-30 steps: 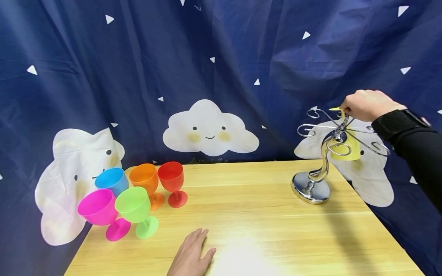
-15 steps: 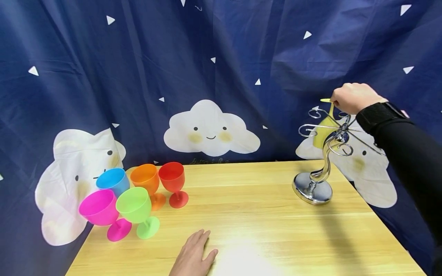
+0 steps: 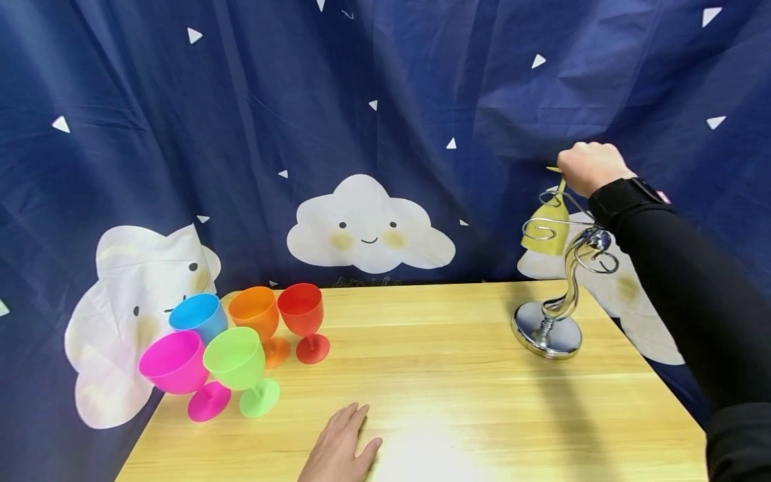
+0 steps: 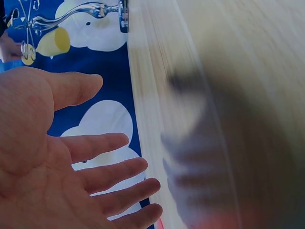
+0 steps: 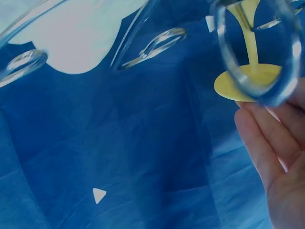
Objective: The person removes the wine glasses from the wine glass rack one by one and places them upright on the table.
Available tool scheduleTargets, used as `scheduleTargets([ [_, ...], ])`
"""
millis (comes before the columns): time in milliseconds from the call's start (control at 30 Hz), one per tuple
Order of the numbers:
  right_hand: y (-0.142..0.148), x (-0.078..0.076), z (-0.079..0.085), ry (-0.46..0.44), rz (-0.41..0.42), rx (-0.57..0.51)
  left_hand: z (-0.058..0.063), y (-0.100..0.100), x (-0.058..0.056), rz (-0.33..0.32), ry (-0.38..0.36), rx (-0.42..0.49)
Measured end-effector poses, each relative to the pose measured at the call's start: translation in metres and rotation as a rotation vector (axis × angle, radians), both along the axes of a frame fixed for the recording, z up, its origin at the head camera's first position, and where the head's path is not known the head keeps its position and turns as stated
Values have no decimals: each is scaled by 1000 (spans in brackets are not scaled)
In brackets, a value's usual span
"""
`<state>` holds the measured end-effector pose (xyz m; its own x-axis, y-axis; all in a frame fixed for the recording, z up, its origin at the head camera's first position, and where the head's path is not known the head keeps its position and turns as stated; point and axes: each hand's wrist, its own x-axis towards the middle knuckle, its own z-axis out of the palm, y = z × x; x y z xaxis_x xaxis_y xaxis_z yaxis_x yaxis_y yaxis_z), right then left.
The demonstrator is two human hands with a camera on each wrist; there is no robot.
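My right hand (image 3: pixel 593 169) grips a yellow goblet (image 3: pixel 553 244) near its foot, mouth down, at the upper right. Chrome wire hooks of a goblet rack (image 3: pixel 571 271) pass in front of the bowl; I cannot tell whether they touch it. From the right wrist, the goblet's round foot (image 5: pixel 226 89) lies by the fingers behind a blurred metal loop. The left hand (image 3: pixel 340 445) is low at the table's front, fingers straight, holding nothing. Its palm faces the camera in the left wrist view, where the yellow bowl (image 4: pixel 55 42) also shows.
Several goblets stand upright at the table's left: blue (image 3: pixel 201 318), orange (image 3: pixel 255 314), red (image 3: pixel 301 311), pink (image 3: pixel 175 365) and green (image 3: pixel 235 361). Behind the wooden table (image 3: pixel 421 361) hangs a navy curtain (image 3: pixel 421 67) with clouds. The right forearm covers part of the rack.
My right hand has carried the yellow goblet leftward and slightly up, from the rack's right part to its left hooks. The left hand stays almost where it was.
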<state>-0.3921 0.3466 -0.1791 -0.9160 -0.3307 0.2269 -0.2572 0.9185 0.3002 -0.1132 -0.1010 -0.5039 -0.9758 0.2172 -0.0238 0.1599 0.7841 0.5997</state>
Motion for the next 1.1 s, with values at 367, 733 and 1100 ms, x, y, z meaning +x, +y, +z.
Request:
scheduleTargets([
  [367,-49,4,1,90,90,-74,3,2,3,-2,-31,21],
  [733,-89,43,-19,147,228,-224,3,5,4,5,-48,35],
  [1100,-103,92,-63,162,312,-408,6,8,8,32,0,36],
])
